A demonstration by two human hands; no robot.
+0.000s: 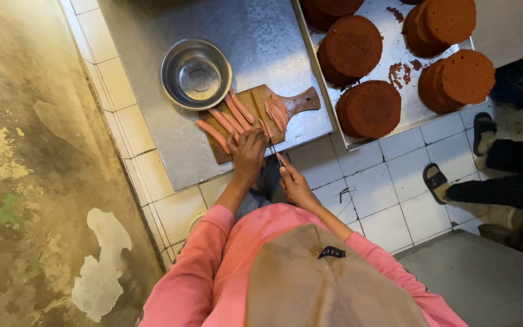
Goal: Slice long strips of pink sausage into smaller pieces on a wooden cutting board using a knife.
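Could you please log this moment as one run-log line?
left hand: steadies sausage on cutting board | right hand: holds knife | steel bowl: beside board
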